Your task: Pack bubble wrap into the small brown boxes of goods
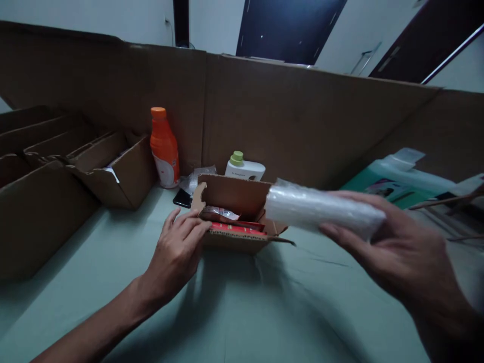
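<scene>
My right hand (393, 247) is closed around a roll of bubble wrap (302, 204), holding it level in the air to the right of a small open cardboard box (234, 245). Whether anything is rolled up inside the wrap I cannot tell. At the box's left front corner, my left hand (179, 242) grips the edge with its fingers bent over the rim. Inside the box stand a red packet (236, 228) along the front wall and a clear, shiny wrapper (221, 213) behind it. The lower part of the box's inside is hidden.
Behind the box are a white bottle with a green cap (245, 169), an orange bottle (164, 151), crumpled plastic (196, 176) and a black phone-like object (182, 198). Larger cardboard boxes (49, 217) stand left. A green liquid container (401, 176) lies right. A cardboard wall (283, 116) closes the back.
</scene>
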Tool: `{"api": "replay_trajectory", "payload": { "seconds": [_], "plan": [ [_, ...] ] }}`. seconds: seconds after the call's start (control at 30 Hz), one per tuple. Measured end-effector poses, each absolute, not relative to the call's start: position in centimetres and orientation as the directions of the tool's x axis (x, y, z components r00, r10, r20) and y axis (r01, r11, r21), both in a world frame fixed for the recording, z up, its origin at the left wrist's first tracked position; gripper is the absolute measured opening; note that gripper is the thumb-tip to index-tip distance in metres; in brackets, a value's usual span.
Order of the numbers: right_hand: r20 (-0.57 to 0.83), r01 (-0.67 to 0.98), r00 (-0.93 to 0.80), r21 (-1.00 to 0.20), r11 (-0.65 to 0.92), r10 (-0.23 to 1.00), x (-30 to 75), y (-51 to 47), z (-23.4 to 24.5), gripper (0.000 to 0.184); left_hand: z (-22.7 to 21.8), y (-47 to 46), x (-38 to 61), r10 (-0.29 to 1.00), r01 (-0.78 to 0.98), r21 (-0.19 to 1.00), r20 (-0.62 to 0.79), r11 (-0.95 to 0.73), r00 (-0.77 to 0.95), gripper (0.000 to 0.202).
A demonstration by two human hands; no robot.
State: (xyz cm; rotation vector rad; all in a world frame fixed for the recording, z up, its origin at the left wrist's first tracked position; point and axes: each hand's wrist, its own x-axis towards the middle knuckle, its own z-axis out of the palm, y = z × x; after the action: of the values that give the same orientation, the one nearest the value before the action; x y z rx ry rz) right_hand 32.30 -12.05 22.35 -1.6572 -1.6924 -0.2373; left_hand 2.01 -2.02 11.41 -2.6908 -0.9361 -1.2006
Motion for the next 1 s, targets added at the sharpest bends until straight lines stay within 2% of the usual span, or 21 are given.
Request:
{"api": "replay_trajectory", "payload": {
  "seconds": [0.1,0.17,0.27,0.33,0.43,0.6,0.83,0.9,0.93,1.0],
  "plan": [
    [0.439,0.961,-0.124,-0.169,0.217,0.89,31.9,-7.1,24.4,0.036,10.4,-2.7,1.6,0.501,0.556,0.191,0.717,-0.809,0.484,0.029],
    [0.253,0.979,-0.203,0.043,0.199,0.946,30.8,-4.3,24.6,0.034,10.4,-2.9,1.3,0.503,0.577,0.184,0.732,-0.795,0.46,0.027],
    [0.004,0.931,-0.124,0.345,0.116,0.992,28.2,-1.1,23.2,0.026,10.7,-2.8,1.3,0.508,0.571,0.203,0.737,-0.795,0.446,0.026],
    [-0.118,0.894,-0.072,0.434,0.117,0.99,26.7,0.2,22.0,0.023,10.8,-2.7,1.4,0.512,0.558,0.219,0.734,-0.8,0.446,0.025],
    [-0.258,0.863,-0.073,0.467,0.191,0.963,25.6,1.0,20.7,0.028,10.7,-2.6,1.3,0.513,0.551,0.23,0.738,-0.803,0.44,0.023],
    [-0.359,0.802,-0.209,0.469,0.369,0.91,26.2,1.2,20.6,0.022,10.6,-2.6,1.1,0.52,0.537,0.25,0.733,-0.806,0.438,0.024],
    [-0.4,0.851,-0.211,0.374,0.369,0.892,25.7,2.6,18.2,0.026,10.3,-2.2,1.3,0.508,0.543,0.234,0.744,-0.806,0.434,0.026],
    [-0.323,0.86,-0.254,0.355,0.366,0.911,26.7,1.2,18.9,0.023,10.2,-2.4,0.9,0.499,0.535,0.25,0.772,-0.807,0.393,0.036],
    [-0.224,0.874,-0.28,0.343,0.344,0.933,27.6,-0.1,19.5,0.024,10.2,-2.6,0.6,0.507,0.527,0.279,0.785,-0.803,0.356,0.045],
    [0.087,0.928,-0.278,0.281,0.244,0.957,30.2,-3.7,20.5,0.029,9.8,-2.9,-0.2,0.581,0.505,0.4,0.766,-0.765,0.274,0.065]
  ]
}}
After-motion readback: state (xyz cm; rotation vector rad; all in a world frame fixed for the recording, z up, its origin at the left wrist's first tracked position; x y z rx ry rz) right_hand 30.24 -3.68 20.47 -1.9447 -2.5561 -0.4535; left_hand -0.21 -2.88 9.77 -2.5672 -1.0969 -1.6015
